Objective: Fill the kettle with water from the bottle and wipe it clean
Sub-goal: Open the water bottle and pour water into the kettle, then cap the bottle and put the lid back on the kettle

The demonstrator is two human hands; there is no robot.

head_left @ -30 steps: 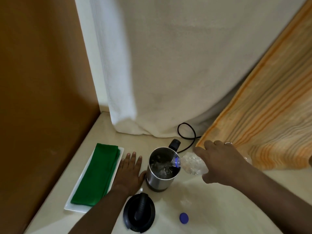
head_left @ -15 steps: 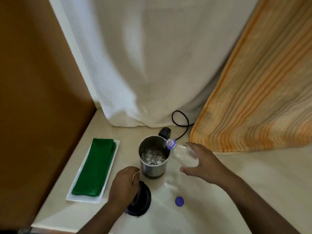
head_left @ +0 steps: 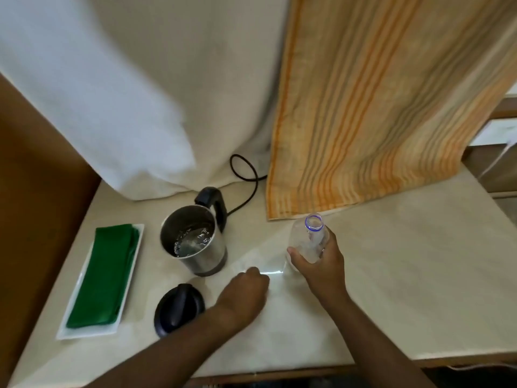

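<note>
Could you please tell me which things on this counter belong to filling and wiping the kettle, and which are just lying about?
Part of the job:
open steel kettle with water inside
clear plastic bottle, uncapped, in the right hand
black kettle lid on the counter
folded green cloth on the white tray

Just lying about:
orange striped cloth
white drape

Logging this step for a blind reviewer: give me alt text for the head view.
The right hand holds the uncapped bottle upright on the table, right of the open kettle with water inside. The left hand rests closed between them; the lid lies in front, a green cloth on a tray at left.
</note>
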